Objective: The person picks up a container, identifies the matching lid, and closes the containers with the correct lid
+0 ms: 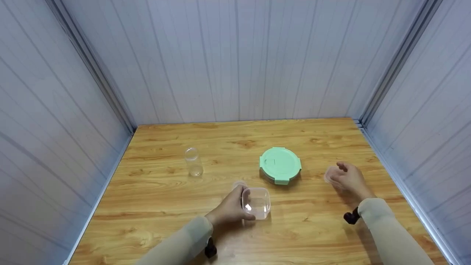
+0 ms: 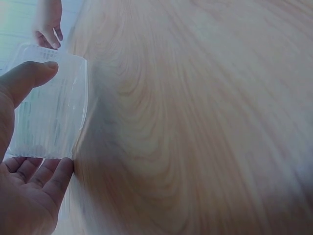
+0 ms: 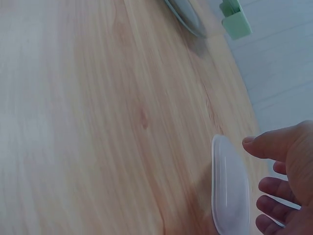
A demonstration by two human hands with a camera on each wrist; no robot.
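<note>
My left hand (image 1: 230,209) grips a clear square plastic container (image 1: 260,203) at the table's near middle. The left wrist view shows the thumb across one side of this container (image 2: 49,105) and the fingers along the opposite side. Over at the right, my right hand (image 1: 349,179) hovers by a translucent plastic lid (image 1: 330,173) on the table, partly covering it in the head view. From the right wrist, the thumb and loosely bent fingers (image 3: 276,198) appear beside the lid (image 3: 230,188), with a gap between them.
A round container with a mint-green clip lid (image 1: 280,164) sits between the hands, farther back. Left of it stands a clear cylindrical jar (image 1: 194,162). A small clear round piece (image 1: 240,183) shows just behind my left hand. Pale panel walls (image 1: 235,62) enclose the wooden table (image 1: 158,202).
</note>
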